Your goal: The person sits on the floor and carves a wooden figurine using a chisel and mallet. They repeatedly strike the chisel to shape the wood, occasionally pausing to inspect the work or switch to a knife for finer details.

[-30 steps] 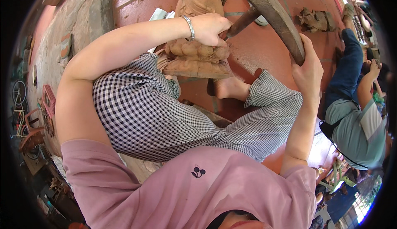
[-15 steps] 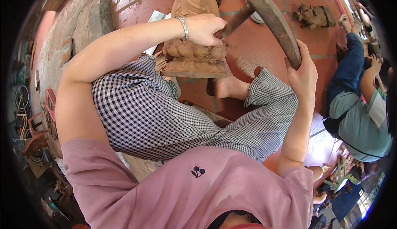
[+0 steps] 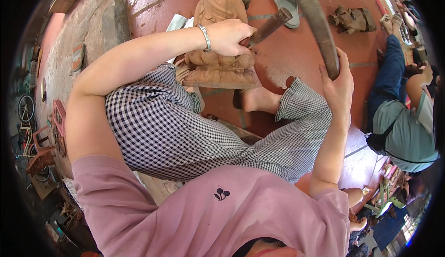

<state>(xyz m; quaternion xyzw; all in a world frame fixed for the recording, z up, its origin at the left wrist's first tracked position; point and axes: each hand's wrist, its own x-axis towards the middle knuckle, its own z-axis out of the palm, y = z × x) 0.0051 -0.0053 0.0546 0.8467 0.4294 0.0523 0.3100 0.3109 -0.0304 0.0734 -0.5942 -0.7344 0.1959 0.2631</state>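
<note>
A person sits with bent legs over a red tiled floor [image 3: 273, 64], a carved wooden statue [image 3: 220, 10] upright between their feet. The right foot [image 3: 257, 99] lies just beside its base, perhaps to help brace it. The left hand [image 3: 230, 37] is closed around a dark wooden stick [image 3: 272, 27], its free end slanting up and right; the wrist resting close against the carving probably steadies that slant. The right hand [image 3: 338, 85] grips the lower end of a curved wooden bar [image 3: 317, 27], apart from the stick, seemingly so most of its length stays free to swing. Near the bar are a grey sandal [image 3: 291, 7] and a rough wood chunk [image 3: 352, 20].

The left hand hides the stick's other end, so its tip and any contact with the statue cannot be told. The statue's head is cut off by the upper edge; the rim is warped and dark.
</note>
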